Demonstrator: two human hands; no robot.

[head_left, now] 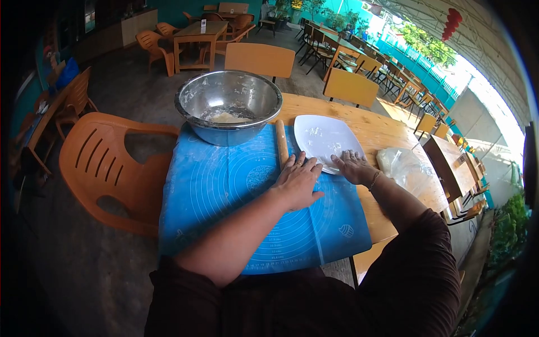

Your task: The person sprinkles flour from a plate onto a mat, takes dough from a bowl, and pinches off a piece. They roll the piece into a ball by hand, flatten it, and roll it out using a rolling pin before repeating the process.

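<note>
My left hand (296, 182) lies over the blue baking mat (224, 202) with its fingers stretched out, a ring on one of them. Its fingertips reach the near end of a wooden rolling pin (281, 140) and the edge of a white square plate (323, 133). My right hand (355, 167) rests open on the plate's near right corner, fingers forward. White floury smears mark the plate. Behind the mat's far left part stands a steel mixing bowl (227, 135) with pale dough or flour (227, 118) at its bottom. Whether anything lies beneath my palms is hidden.
A clear plastic bag (401, 165) with pale contents sits right of the plate on the wooden table (387, 135). An orange plastic chair (112, 168) stands close on the left. Yellow chair backs (351, 87) line the table's far side. More tables and chairs stand beyond.
</note>
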